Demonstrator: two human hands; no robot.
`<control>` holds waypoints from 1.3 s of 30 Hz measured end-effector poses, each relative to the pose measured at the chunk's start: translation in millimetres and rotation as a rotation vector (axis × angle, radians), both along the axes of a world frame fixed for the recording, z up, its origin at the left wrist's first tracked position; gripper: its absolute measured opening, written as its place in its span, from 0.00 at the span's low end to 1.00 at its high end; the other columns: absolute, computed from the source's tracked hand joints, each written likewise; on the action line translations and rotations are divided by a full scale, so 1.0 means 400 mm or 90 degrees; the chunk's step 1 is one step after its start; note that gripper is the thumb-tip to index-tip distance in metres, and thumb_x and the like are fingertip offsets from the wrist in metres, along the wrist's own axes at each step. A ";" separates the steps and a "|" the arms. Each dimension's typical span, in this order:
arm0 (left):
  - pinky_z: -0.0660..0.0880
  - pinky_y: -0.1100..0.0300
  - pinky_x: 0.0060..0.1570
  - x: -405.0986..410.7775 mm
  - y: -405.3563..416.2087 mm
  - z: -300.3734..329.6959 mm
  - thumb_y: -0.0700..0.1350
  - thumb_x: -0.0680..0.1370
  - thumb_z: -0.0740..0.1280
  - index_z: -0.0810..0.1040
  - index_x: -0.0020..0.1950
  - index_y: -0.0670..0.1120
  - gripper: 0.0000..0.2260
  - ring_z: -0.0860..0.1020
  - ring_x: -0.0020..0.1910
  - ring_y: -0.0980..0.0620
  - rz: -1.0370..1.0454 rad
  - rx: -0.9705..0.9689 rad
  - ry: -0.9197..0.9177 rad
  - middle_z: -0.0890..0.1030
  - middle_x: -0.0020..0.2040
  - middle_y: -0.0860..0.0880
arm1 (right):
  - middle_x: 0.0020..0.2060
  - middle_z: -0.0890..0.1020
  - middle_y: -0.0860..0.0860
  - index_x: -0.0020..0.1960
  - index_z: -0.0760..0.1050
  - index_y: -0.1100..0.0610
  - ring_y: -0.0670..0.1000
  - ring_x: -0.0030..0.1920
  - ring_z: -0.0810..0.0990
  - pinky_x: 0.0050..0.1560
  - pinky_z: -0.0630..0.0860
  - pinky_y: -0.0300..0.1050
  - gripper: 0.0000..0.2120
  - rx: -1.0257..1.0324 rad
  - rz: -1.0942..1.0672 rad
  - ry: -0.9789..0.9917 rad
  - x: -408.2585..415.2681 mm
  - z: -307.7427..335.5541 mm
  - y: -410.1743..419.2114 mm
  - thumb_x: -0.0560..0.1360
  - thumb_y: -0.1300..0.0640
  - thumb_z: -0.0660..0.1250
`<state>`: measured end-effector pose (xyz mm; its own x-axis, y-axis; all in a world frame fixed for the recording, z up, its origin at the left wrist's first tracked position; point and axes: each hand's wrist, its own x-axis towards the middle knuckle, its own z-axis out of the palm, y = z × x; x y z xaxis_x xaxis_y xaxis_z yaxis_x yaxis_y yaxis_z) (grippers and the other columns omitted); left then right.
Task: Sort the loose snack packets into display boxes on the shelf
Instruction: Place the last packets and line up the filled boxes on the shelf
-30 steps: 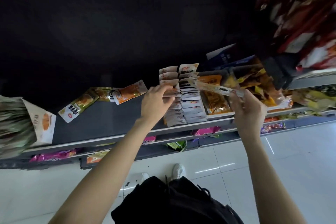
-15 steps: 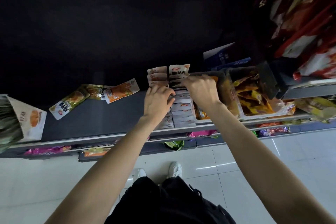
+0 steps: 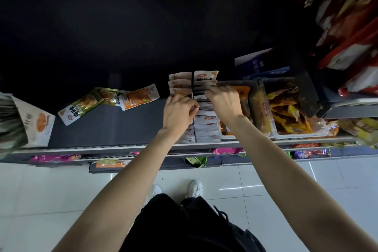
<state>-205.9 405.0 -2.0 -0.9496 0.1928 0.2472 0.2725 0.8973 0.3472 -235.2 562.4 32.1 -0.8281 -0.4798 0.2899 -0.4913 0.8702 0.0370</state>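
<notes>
Head | both hands (image 3: 201, 106) pinch white packets (image 3: 205, 122) | rows run front-to-back, packets upright

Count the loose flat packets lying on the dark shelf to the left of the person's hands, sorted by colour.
Green flat plastic packets: 2
Orange flat plastic packet: 1
Total: 3
</notes>
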 end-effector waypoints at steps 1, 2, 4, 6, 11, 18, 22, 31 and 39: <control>0.69 0.54 0.46 0.001 0.001 0.000 0.45 0.72 0.73 0.83 0.45 0.51 0.03 0.77 0.46 0.47 -0.002 0.001 0.000 0.84 0.43 0.53 | 0.33 0.82 0.53 0.32 0.79 0.58 0.53 0.28 0.80 0.29 0.74 0.39 0.16 0.005 0.001 -0.010 0.000 -0.008 0.001 0.49 0.71 0.77; 0.69 0.54 0.47 0.001 0.002 0.001 0.44 0.72 0.73 0.83 0.45 0.50 0.04 0.77 0.47 0.47 -0.006 0.002 0.000 0.84 0.43 0.52 | 0.32 0.82 0.52 0.32 0.79 0.57 0.53 0.27 0.79 0.29 0.73 0.38 0.16 0.005 -0.003 -0.020 0.001 -0.009 0.000 0.48 0.71 0.78; 0.68 0.53 0.49 0.006 0.001 0.002 0.45 0.72 0.72 0.83 0.47 0.49 0.05 0.77 0.49 0.46 -0.032 0.015 -0.001 0.84 0.45 0.51 | 0.29 0.80 0.51 0.30 0.79 0.57 0.52 0.24 0.78 0.26 0.72 0.37 0.15 -0.001 -0.039 -0.017 0.006 -0.006 0.000 0.49 0.70 0.79; 0.69 0.53 0.51 0.016 -0.008 0.011 0.47 0.74 0.70 0.83 0.50 0.49 0.07 0.77 0.51 0.47 -0.053 0.041 0.008 0.83 0.47 0.51 | 0.30 0.81 0.51 0.34 0.80 0.57 0.53 0.24 0.78 0.24 0.72 0.38 0.13 -0.039 -0.092 0.015 0.027 0.006 0.000 0.55 0.70 0.78; 0.68 0.61 0.46 0.107 -0.116 0.068 0.48 0.75 0.64 0.80 0.45 0.45 0.08 0.76 0.43 0.55 0.061 0.188 0.174 0.81 0.41 0.53 | 0.45 0.84 0.52 0.57 0.79 0.55 0.53 0.37 0.83 0.32 0.79 0.45 0.11 -0.356 -0.013 -0.032 0.135 0.035 -0.090 0.77 0.58 0.62; 0.73 0.56 0.46 0.240 -0.492 -0.009 0.46 0.75 0.65 0.77 0.49 0.44 0.07 0.77 0.42 0.52 0.273 0.140 0.076 0.80 0.42 0.50 | 0.53 0.82 0.50 0.60 0.78 0.53 0.51 0.50 0.82 0.49 0.80 0.49 0.13 -0.309 0.125 -0.318 0.184 -0.063 -0.386 0.78 0.59 0.62; 0.73 0.52 0.56 0.231 -0.697 -0.091 0.47 0.76 0.68 0.76 0.59 0.44 0.14 0.76 0.56 0.46 0.306 0.054 -0.135 0.80 0.56 0.47 | 0.65 0.74 0.52 0.67 0.72 0.55 0.54 0.65 0.71 0.64 0.69 0.49 0.17 -0.160 0.104 -0.386 0.109 -0.171 -0.540 0.79 0.58 0.61; 0.64 0.53 0.67 0.124 -0.884 -0.216 0.50 0.79 0.61 0.62 0.73 0.45 0.24 0.62 0.71 0.46 0.255 -0.042 -0.245 0.66 0.72 0.45 | 0.77 0.52 0.51 0.77 0.50 0.52 0.55 0.76 0.50 0.74 0.48 0.58 0.28 0.043 0.023 -0.410 -0.046 -0.349 -0.794 0.81 0.44 0.52; 0.62 0.52 0.66 0.141 -0.907 -0.250 0.53 0.80 0.58 0.72 0.68 0.46 0.19 0.68 0.68 0.47 0.146 -0.119 -0.239 0.68 0.71 0.50 | 0.77 0.42 0.49 0.78 0.47 0.51 0.54 0.76 0.41 0.73 0.42 0.60 0.29 0.129 -0.019 -0.381 0.067 -0.359 -0.770 0.80 0.40 0.45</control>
